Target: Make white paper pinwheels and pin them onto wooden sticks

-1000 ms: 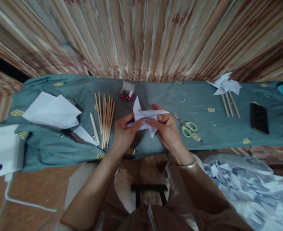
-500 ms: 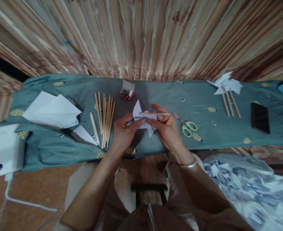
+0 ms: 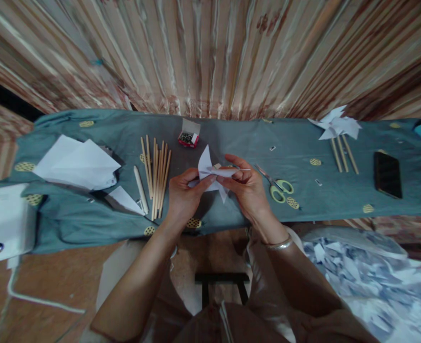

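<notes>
A white paper pinwheel (image 3: 206, 161) is held up between both hands over the middle of the table, its pointed blades fanning out. My left hand (image 3: 184, 194) pinches its left side, thumb near the centre. From the right, my right hand (image 3: 248, 190) presses its thumb by the centre too, the index finger stretched out behind the paper. The fingers under the paper are partly hidden. Just right of my right hand lie green-handled scissors (image 3: 282, 189). Left of my left hand are several wooden sticks (image 3: 160, 176). Beyond the hands stands an open small red box of pins (image 3: 188, 138).
Folded white paper sheets (image 3: 76, 164) and a white pen-like stick (image 3: 140, 188) lie at left, near a white device (image 3: 6, 224). Finished pinwheels on sticks (image 3: 339, 127) and a phone (image 3: 388, 174) lie at right. A bag of paper scraps (image 3: 367, 281) stands below right.
The pinwheel's blades have shifted slightly in my fingers, the right-hand blade tilting a little. Both hands stay in nearly the same place.
</notes>
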Demonstrator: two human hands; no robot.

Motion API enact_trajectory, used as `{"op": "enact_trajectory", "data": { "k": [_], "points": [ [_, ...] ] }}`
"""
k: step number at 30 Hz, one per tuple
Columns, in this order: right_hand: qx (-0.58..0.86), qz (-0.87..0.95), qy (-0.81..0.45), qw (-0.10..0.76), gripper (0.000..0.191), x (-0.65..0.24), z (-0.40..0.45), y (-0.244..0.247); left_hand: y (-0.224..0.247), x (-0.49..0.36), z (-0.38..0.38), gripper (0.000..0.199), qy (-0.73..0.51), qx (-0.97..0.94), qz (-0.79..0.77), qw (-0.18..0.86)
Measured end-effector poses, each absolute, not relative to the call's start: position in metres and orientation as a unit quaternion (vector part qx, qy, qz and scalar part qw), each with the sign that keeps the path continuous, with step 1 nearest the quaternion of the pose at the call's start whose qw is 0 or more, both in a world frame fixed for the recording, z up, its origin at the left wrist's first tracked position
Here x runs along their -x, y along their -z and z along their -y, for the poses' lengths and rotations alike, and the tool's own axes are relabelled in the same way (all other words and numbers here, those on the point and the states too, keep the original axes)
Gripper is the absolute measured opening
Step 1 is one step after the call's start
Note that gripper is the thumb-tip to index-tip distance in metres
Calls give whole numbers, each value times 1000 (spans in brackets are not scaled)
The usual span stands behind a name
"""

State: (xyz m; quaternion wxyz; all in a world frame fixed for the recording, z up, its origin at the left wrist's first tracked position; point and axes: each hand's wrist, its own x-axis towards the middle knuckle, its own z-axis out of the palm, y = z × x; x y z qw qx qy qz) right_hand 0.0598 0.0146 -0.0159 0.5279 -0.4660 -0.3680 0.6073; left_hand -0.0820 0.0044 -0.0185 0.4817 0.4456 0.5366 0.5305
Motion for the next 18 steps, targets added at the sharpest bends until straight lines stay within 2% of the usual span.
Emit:
{"op": "enact_trajectory", "data": {
  "k": [18],
  "points": [
    [470,379,-596,529,53,-60,-15,15,25,82,-6,22,-540,-450,-523,482]
  ]
}}
